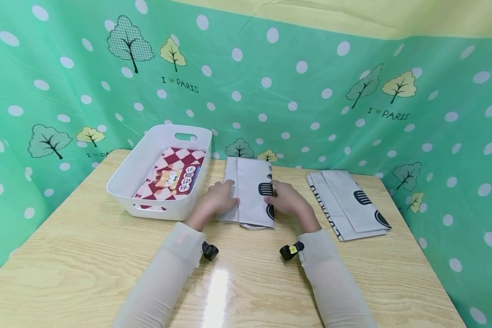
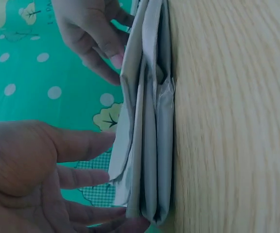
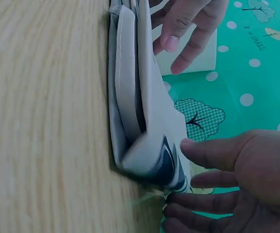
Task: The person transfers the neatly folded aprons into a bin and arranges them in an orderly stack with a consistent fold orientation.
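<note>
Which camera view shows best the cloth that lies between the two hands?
The head view: the cloth shows most of its top and dark print. Both wrist views show mainly its layered edge; the right one adds some print.

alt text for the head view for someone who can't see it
A person's left hand and right hand flank a folded light-grey cloth with black utensil prints on a wooden table. A white basket holding a checked red package stands left; a second folded cloth lies right.
</note>
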Available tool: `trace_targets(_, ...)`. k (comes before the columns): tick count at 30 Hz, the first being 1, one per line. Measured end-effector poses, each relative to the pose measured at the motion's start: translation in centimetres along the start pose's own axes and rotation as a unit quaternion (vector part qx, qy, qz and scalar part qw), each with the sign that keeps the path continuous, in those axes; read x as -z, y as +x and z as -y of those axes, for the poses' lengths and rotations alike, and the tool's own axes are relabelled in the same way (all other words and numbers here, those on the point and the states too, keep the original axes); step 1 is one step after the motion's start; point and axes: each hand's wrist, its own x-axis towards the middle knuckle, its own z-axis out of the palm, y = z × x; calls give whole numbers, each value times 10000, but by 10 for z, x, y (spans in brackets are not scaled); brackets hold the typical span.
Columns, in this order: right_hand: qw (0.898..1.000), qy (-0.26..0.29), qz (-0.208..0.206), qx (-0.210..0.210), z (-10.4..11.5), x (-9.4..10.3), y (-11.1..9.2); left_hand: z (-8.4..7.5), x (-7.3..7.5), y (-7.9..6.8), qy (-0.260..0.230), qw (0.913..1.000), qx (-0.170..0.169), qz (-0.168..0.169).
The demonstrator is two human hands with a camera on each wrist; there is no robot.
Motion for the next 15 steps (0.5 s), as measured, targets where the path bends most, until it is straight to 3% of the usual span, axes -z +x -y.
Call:
trace_targets(7, 9962, 717, -308, -399, -5, -1, 4, 7, 0, 7, -869, 9962, -88, 41)
trace_targets(15, 9775, 1753, -429, -1095, -12, -3, 7, 14, -1, 13, -1947, 9806, 195, -85)
